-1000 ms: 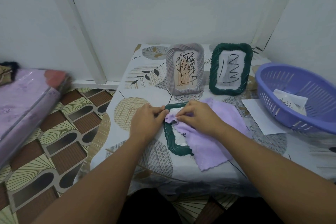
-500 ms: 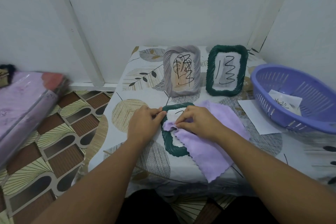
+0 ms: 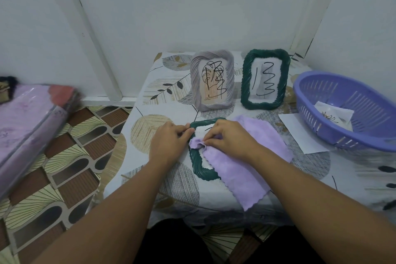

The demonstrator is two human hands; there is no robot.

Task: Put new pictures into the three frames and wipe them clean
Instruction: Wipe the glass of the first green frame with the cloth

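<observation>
Desk: leaf-patterned cloth covers the desk (image 3: 162, 100), which stands in a white-walled corner.
Flat frame: dark green picture frame (image 3: 196, 164) lies flat near the front edge of the desk, its right half hidden under the cloth; a strip of white picture with a black line shows at its top.
Cloth: lilac wiping cloth (image 3: 242, 175) spreads over the flat frame and to the right of it, with 1 corner reaching past the desk edge.
Left hand: left hand (image 3: 169, 144) rests beside the frame's upper left corner, fingers curled onto the rim, grip closed on the frame.
Right hand: right hand (image 3: 230, 138) presses on the frame's upper part, thumb and fingertips pinching a bunched fold of the cloth, grip clenched on it.
Standing frames: grey ribbed frame (image 3: 212, 80) and second green frame (image 3: 265, 79) stand upright side by side at the back, each showing a black scribble drawing.
Basket: purple slotted basket (image 3: 334, 126) sits at the right with a drawn sheet inside; a white paper sheet (image 3: 300, 133) lies partly under it.
Floor: patterned floor mat (image 3: 64, 163) lies left of the desk.
</observation>
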